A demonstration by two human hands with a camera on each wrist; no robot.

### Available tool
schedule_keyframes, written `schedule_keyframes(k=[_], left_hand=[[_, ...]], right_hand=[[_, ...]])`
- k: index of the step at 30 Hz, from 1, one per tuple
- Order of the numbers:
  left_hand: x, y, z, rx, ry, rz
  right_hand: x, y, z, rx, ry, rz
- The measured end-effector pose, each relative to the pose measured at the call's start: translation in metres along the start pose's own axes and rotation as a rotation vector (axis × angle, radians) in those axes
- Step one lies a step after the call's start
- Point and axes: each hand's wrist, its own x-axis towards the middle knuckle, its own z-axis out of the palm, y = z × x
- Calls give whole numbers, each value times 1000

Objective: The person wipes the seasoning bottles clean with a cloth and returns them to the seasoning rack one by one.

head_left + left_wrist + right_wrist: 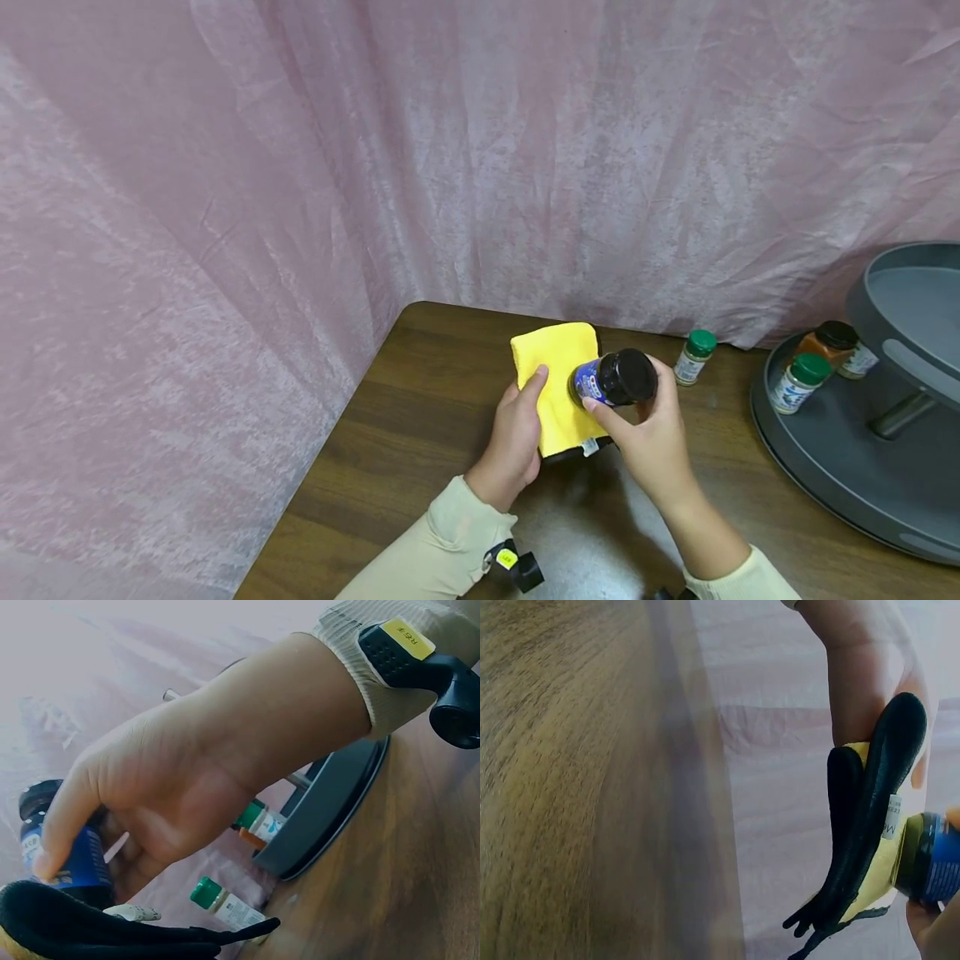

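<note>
Yellow cloth [557, 404] is held by the left hand [517, 429], thumb on top; at three o'clock, the jar [609, 380] is gripped by the right hand [654, 437], base apparently against the cloth. Wiping seems unfinished. Farther toward three o'clock, one bottle [692, 363] is left on the table [390, 425]; three containers [795, 387] are set on the rack [840, 458].

The folded cloth [553, 367], yellow on one side and black on the other with a white tag [590, 447], is held above the surface [420, 408], and the dark jar [609, 385], with a blue label [589, 382] and black lid [636, 375] on, tilts with its bottom by the yellow side.
</note>
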Motion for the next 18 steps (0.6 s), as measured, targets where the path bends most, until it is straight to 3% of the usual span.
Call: schedule_keyframes(k=[6,18], left_hand=[[0,2,1,-10,-1,-7],[-3,-4,3,86,-111,-116]], right_hand=[[2,0,-1,50,61,46],[5,-4,-5,208,125,36]])
